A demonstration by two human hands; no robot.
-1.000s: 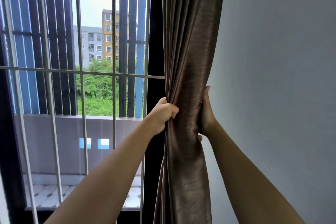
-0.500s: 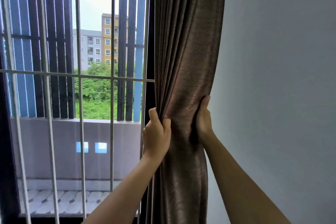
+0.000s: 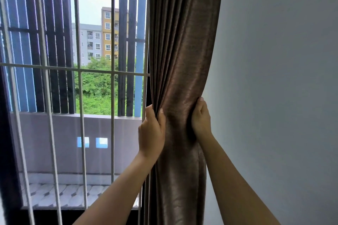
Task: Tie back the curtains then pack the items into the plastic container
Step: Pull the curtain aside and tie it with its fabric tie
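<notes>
A brown shiny curtain (image 3: 181, 64) hangs gathered into a bunch at the right edge of the window. My left hand (image 3: 152, 132) grips the bunch from its left side, fingers wrapped around the folds. My right hand (image 3: 201, 118) clutches the bunch from its right side, against the wall. Between the two hands the fabric is pinched narrow. No tie-back and no plastic container are in view.
White window bars (image 3: 80, 71) stand to the left of the curtain, with a balcony wall (image 3: 54, 142) and dark vertical slats (image 3: 53, 42) beyond. A plain grey wall (image 3: 274, 97) fills the right side.
Both hands slid lower on the gathered curtain. My left hand turned from a fist pulling the edge to an upright grip around the folds. The view shifted slightly.
</notes>
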